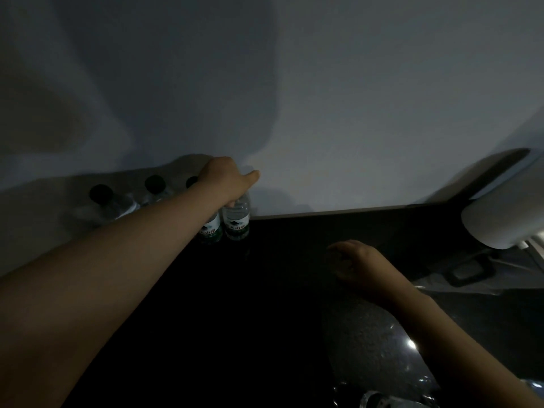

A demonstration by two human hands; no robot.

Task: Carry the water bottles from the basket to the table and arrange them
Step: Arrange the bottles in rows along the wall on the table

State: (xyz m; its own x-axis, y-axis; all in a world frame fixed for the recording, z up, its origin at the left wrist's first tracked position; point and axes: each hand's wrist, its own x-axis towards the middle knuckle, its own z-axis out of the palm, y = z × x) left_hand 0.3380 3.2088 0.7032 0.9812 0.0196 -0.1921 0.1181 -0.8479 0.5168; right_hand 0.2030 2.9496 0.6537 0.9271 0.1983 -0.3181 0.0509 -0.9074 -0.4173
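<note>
Nearest me, the right hand [357, 260] sits low over the dark table [265, 290], fingers loose and spread, holding nothing. Farther out, I see the left hand [225, 179] curled over the top of the rightmost water bottle [237, 220], which stands upright at the table's back edge. Just beside it is a labelled bottle [211, 229]. Three black-capped bottles [154, 184] line up leftward along the grey wall [353, 113].
</note>
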